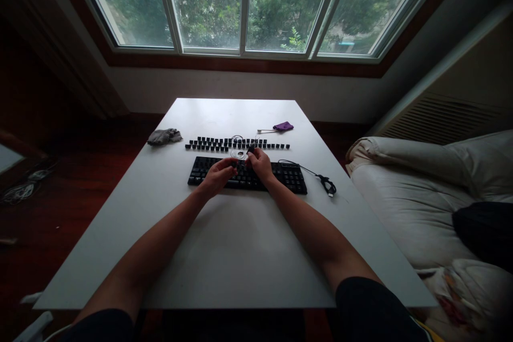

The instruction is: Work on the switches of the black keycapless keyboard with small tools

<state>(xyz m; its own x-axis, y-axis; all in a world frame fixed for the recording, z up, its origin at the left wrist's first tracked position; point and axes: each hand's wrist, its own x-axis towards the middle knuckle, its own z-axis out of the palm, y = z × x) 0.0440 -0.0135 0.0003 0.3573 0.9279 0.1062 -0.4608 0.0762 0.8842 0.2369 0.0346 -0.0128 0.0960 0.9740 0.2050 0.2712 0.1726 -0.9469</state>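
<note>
Keycap rows behind keyboard; cloth left; cable right; on table.

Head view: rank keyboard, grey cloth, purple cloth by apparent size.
1. keyboard
2. grey cloth
3. purple cloth
Both cloths lie slightly farther back than the keyboard, but the size gaps are plain anyway.

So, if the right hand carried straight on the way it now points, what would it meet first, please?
Probably the rows of loose keycaps just beyond the keyboard; the right hand points away and slightly left. A small ring-shaped item lies nearer, though depth is unclear.
</note>
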